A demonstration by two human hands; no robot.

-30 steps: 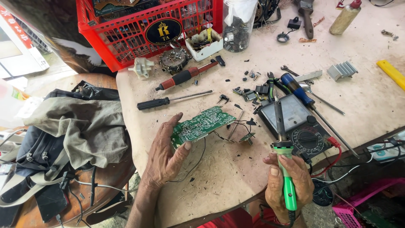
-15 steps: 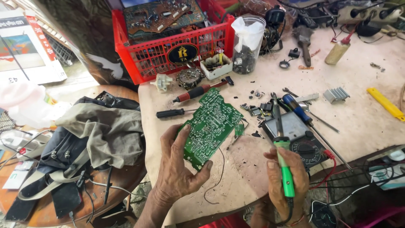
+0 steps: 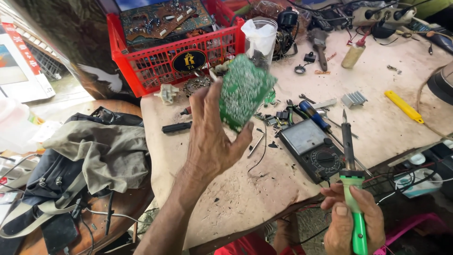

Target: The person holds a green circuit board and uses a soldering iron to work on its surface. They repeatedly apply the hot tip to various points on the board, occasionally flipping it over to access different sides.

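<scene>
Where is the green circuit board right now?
In the head view, the green circuit board is lifted above the table, held by the left hand, just in front of the red basket.

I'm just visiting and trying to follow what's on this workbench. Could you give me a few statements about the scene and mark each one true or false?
1. The left hand holds a green circuit board lifted off the table. True.
2. The right hand grips a yellow screwdriver. False: it grips a soldering iron with a green handle, tip pointing up.
3. A black meter with a dial lies flat on the table beside the soldering iron. True.
4. The red basket is empty. False: a brown circuit board lies in it.
5. A yellow tool lies on the table's right side. True.
</scene>
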